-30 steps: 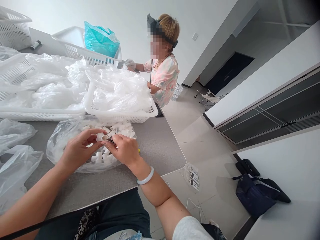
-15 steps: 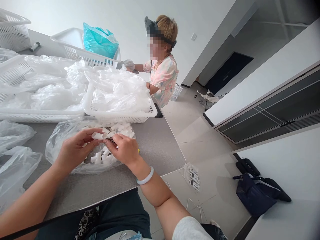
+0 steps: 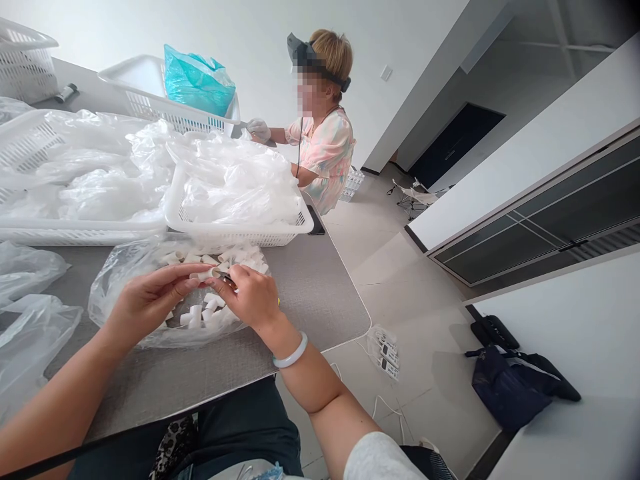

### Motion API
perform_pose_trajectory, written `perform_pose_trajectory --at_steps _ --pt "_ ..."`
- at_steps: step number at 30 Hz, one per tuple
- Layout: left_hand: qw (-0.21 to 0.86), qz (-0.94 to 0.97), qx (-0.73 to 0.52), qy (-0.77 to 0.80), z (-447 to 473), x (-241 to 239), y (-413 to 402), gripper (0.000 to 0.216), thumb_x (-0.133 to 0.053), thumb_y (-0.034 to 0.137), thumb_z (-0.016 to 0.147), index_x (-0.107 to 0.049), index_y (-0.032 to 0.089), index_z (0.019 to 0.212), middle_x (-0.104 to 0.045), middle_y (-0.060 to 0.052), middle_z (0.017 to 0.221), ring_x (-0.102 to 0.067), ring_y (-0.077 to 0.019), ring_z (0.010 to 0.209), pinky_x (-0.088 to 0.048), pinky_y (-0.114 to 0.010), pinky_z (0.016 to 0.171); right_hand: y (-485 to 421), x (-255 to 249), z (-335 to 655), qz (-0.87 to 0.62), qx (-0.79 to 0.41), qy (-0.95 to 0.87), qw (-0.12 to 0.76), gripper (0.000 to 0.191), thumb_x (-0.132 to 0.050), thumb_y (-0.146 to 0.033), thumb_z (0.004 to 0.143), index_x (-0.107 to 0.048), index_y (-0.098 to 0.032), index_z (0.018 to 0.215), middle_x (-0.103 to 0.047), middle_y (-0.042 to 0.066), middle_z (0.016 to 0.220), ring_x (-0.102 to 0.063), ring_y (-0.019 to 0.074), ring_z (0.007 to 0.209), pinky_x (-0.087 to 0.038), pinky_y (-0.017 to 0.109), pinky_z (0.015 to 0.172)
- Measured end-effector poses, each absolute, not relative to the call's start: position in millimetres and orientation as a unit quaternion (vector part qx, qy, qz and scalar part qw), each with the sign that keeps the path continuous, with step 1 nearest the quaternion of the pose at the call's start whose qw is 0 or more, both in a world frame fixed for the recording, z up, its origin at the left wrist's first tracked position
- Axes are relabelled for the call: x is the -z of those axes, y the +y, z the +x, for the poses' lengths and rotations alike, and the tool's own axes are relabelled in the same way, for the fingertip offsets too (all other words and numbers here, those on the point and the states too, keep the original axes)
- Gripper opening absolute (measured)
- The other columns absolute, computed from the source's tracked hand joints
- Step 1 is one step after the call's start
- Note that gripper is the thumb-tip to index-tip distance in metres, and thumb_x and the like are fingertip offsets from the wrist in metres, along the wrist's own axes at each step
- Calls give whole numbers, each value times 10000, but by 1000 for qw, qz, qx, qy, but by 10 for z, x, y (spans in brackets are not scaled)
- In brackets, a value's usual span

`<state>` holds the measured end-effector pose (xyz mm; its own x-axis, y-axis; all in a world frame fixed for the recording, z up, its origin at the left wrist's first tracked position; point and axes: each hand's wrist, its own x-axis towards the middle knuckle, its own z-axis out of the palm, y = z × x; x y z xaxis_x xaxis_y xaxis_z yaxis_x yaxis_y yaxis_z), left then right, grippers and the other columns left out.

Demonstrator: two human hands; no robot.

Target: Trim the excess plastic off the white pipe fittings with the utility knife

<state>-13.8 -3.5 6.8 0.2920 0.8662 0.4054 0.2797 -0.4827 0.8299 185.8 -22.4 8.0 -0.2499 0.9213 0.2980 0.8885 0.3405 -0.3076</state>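
Fingertips [image 3: 193, 283] of the left hand [image 3: 145, 310] pinch a short white tube [image 3: 206, 274] by its end, steady and close to a thin dark tool [image 3: 226, 277] held in the narrow grip of the right hand [image 3: 253, 300]. Both work low over a clear bag [image 3: 120, 287] of white tubes on the gray tabletop [image 3: 320, 287]. Beyond, a white basket [image 3: 235, 237] holds plastic film; a co-worker [image 3: 323, 143] sits nearby.

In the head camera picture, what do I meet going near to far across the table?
clear plastic bag of white tube pieces → white basket of clear film → white basket → teal plastic bag
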Motion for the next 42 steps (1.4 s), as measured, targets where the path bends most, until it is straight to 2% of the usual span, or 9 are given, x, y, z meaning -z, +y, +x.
perform_pose_trajectory --at_steps 5,12,18,23,25,29,35,39,42 --pt "332 734 -460 373 -128 -52 0 390 -684 605 952 -819 261 1076 -829 -72 1121 -775 -228 918 -647 -297 743 -233 -73 1845 -574 -35 -792 205 610 -416 -656 1098 -645 -194 773 -639 15 658 -539 107 551 -320 223 474" --pt "302 763 -452 349 -148 -62 23 343 -664 520 982 -807 287 1189 -782 -69 1127 -676 -167 761 -533 -250 551 -217 -58 1846 -587 -21 -780 219 621 -439 -703 1071 -646 -185 798 -625 6 661 -536 96 554 -293 215 466" --pt "285 783 -450 320 -159 -81 53 262 -659 446 1004 -796 320 1189 -773 -54 1161 -710 -189 879 -549 -253 609 -234 -76 1865 -560 -25 -799 219 677 -350 -696 1098 -634 -191 746 -611 -5 611 -498 90 513 -276 214 453" --pt "323 781 -423 327 -223 55 109 351 -625 515 1011 -763 290 1242 -766 -87 1266 -724 -253 1140 -635 -329 859 -242 -127 1863 -572 -31 -797 190 650 -377 -689 1094 -662 -198 777 -630 3 634 -547 104 543 -303 218 464" --pt "299 790 -418 334 -253 149 149 405 -583 557 1019 -757 296 1275 -758 -96 1265 -718 -251 1102 -625 -307 789 -240 -130 1859 -575 -31 -797 183 632 -381 -680 1097 -677 -200 811 -641 8 654 -573 111 564 -306 220 463" --pt "240 815 -400 343 -294 299 223 437 -509 561 1044 -742 333 1335 -737 -95 1248 -689 -205 902 -522 -251 595 -237 -110 1855 -573 -29 -799 180 586 -388 -645 1109 -684 -203 863 -655 15 692 -605 119 594 -302 222 452" --pt "184 834 -404 327 -268 223 157 385 -467 496 1095 -695 350 1368 -718 -73 1247 -689 -189 891 -529 -247 633 -251 -128 1854 -578 -46 -798 163 573 -375 -615 1123 -685 -187 901 -657 18 709 -609 116 591 -302 219 454" --pt "158 847 -400 313 -253 143 108 341 -497 438 1108 -655 366 1400 -708 -44 1277 -708 -186 971 -577 -244 740 -260 -136 1855 -578 -55 -798 160 550 -394 -552 1140 -687 -182 857 -660 16 685 -596 110 577 -288 214 469" --pt "154 852 -396 306 -254 147 128 344 -515 440 1101 -642 358 1411 -705 -33 1271 -712 -168 945 -598 -236 759 -262 -123 1853 -571 -55 -799 179 565 -389 -542 1143 -688 -185 822 -661 14 671 -580 104 566 -273 213 474"
